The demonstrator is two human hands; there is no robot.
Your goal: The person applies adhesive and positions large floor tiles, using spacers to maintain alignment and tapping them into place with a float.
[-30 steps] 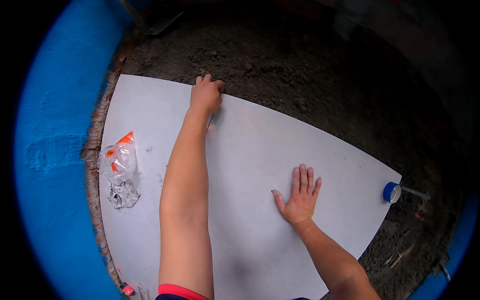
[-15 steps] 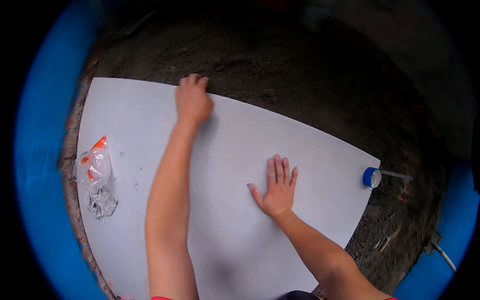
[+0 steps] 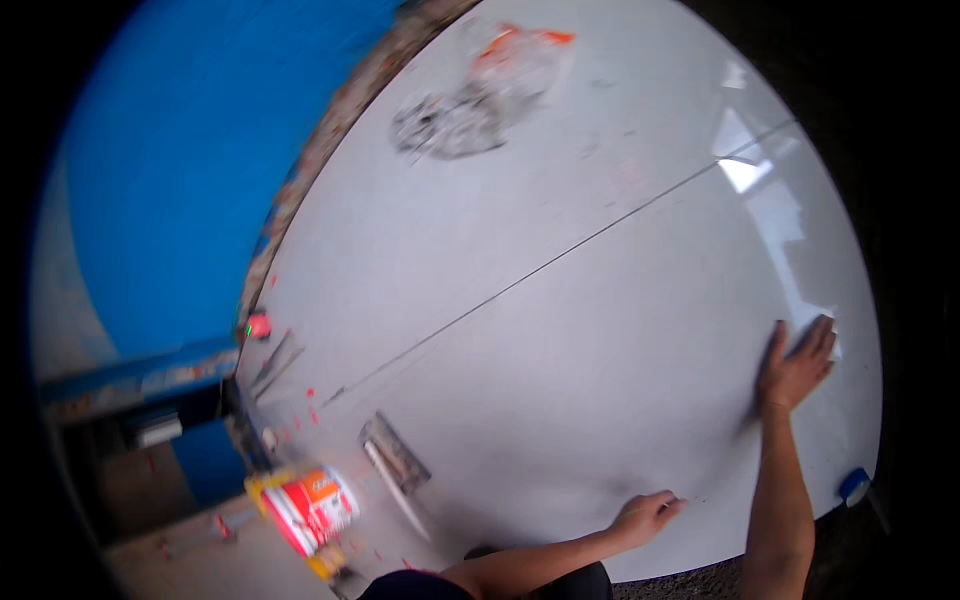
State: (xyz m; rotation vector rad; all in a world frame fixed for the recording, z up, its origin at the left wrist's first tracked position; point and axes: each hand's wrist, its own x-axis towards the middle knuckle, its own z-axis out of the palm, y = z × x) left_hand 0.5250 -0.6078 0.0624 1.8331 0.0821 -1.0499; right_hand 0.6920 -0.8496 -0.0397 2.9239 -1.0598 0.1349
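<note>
My right hand (image 3: 796,365) rests open with its palm down on a large glossy white slab (image 3: 600,370), close to the far right edge. Low in the view, my left hand (image 3: 648,518) reaches in from the left over the slab with curled fingers. Blur hides what, if anything, those fingers hold. A thin dark seam (image 3: 525,275) runs diagonally across the white surface. Beyond it lie a clear plastic bag with orange print (image 3: 520,62) and a crumpled grey-white scrap (image 3: 450,125). A blue, round, short cylinder (image 3: 855,487) stands out at the slab's right edge.
A blurred red, white and yellow bucket (image 3: 312,508) stands at lower left, beside a flat trowel (image 3: 396,450). Small red pieces (image 3: 311,394) and a red object (image 3: 258,325) lie near the left edge. A blue wall (image 3: 220,190) bounds the upper left.
The view has swung left, bringing the bucket, trowel and seam into sight. My left hand has left the slab's far edge and is closer to my body; my right hand still lies flat.
</note>
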